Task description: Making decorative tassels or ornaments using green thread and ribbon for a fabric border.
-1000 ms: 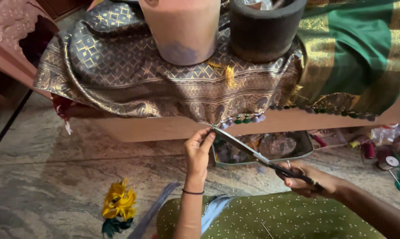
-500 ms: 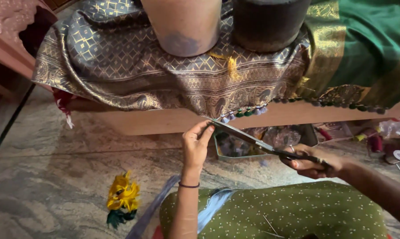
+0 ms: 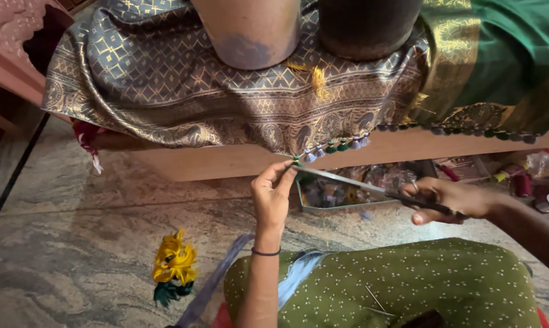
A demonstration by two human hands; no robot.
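The left hand pinches a green tassel at the grey-gold fabric hem. The right hand is clamped on scissors; their long axis runs leftward, blade tip touching the tassel.

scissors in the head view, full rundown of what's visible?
The scissors look like metal: long, pale, shiny blades and dark handles. They lie nearly level, pointing left, tips at the tassel on the edge of the grey-gold cloth. The right hand has fingers through the handles; the left hand pinches the tassel at the blade tips. The blades look almost closed. Behind them sits a metal tray.
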